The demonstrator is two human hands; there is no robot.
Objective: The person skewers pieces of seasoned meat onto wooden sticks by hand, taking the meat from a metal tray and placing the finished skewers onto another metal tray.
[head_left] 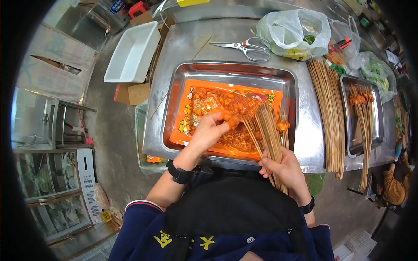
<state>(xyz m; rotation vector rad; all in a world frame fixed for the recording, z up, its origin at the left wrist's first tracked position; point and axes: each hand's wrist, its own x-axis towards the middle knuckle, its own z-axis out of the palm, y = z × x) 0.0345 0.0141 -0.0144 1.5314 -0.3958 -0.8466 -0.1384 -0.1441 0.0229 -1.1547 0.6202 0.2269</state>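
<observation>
My right hand (283,167) is closed round a bundle of wooden skewers (267,137), whose upper ends lean over the metal tray (296,113). Red-orange sauced meat pieces (244,104) lie on an opened orange package (183,130) inside that tray. Over the package, my left hand (213,128) has sauce-coated fingers pinched together beside the skewer tips, on what looks like a sauced piece. A few loaded skewers (283,125) rest at the tray's right side.
Scissors (246,46) lie behind the tray, near a plastic bag of greens (296,32). To the right are a long bundle of bare skewers (328,117) and a smaller tray (382,130) with loaded skewers. A white bin (133,52) stands at the left.
</observation>
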